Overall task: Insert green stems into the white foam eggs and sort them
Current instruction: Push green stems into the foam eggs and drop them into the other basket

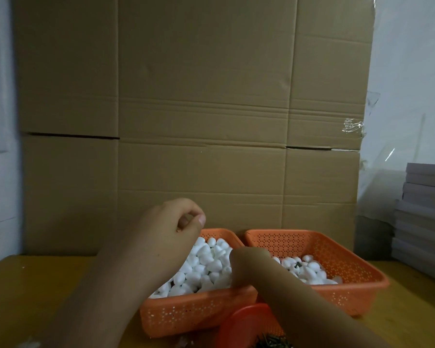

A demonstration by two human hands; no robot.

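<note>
Light, dentable foam eggs: take one gently around its middle.
Left hand curls, thumb near fingertip, apparently empty (blurred); right hand unreadable.

Big flattened cardboard sheet stands upright at the back of the yellowish table, with bits of clear tape on its right edge. A stack of grey boards sits at the right, pale wall behind.
</note>
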